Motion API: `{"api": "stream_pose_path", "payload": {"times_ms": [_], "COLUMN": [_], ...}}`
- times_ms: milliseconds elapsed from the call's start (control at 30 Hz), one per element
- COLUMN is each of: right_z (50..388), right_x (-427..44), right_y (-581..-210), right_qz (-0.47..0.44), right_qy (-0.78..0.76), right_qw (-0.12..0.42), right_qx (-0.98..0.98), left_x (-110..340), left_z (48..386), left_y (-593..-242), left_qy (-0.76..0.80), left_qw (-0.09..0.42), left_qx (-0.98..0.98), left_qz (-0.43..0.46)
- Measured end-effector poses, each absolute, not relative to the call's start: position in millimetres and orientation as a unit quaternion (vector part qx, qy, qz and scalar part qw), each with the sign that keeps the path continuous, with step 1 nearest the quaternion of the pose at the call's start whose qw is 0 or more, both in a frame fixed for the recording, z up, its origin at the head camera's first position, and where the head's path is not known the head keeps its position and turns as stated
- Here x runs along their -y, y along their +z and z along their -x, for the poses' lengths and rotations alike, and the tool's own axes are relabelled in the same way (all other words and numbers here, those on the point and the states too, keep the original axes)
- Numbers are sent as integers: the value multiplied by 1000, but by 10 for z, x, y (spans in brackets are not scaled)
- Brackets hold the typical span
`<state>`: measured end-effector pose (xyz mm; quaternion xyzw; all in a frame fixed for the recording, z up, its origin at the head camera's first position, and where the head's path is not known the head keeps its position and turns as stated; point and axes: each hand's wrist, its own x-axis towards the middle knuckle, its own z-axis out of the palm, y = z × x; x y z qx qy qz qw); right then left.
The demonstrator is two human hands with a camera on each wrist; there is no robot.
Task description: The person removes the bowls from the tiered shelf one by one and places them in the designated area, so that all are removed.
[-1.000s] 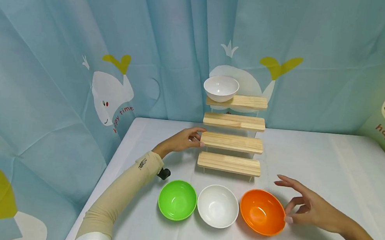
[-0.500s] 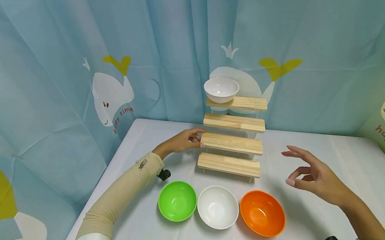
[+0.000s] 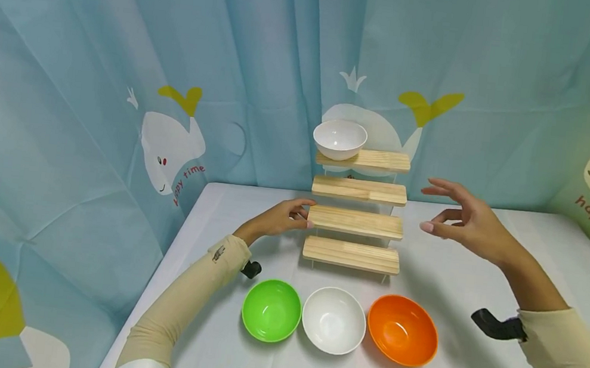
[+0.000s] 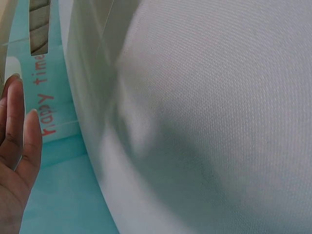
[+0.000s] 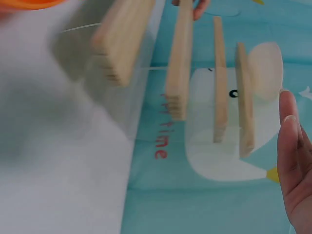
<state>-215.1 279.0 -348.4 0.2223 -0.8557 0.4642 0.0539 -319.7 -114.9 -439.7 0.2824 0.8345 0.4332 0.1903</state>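
My left hand point(image 3: 282, 217) holds the left end of the second board from the bottom of a stepped wooden shelf stand point(image 3: 356, 221), index finger at its back edge and thumb at its front. On the stand's top board, at the left, sits a white bowl point(image 3: 339, 140). To the right of the stand my right hand point(image 3: 471, 223) hovers in the air, thumb and fingers apart, touching nothing. In front of the stand a green bowl point(image 3: 271, 312), another white bowl point(image 3: 333, 322) and an orange bowl point(image 3: 402, 332) form a row. All of them face upward with nothing inside.
A white cloth point(image 3: 233, 357) covers the table. Behind it hangs a blue curtain point(image 3: 265, 55) printed with cartoon whales, close to the stand's back. Each sleeve carries a black wrist mount, such as the right mount point(image 3: 498, 325).
My right hand has left the orange bowl's right rim and moved up and away from me, to beside the stand's upper boards. My left hand and the bowls have stayed put.
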Motion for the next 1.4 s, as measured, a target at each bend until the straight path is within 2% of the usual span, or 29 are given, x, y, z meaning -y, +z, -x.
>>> {"api": "stream_pose_path", "payload": {"times_ms": [600, 1067, 1400], "right_z": [2889, 3333, 3512], "right_x": [-2290, -2035, -1897], "right_y": [-3044, -2971, -2960], "right_qz": [-204, -193, -193], "right_qy": [454, 443, 445], "right_qw": [-17, -55, -73], "right_qx": [867, 874, 872], "left_x": [1169, 1154, 1148], "left_z": [3200, 3230, 3233], "left_y": [-4434, -4444, -4425], "left_qy": [439, 441, 436], "left_qw": [193, 191, 188], "left_qx": [-831, -831, -833], "left_qz": [-284, -280, -282]}}
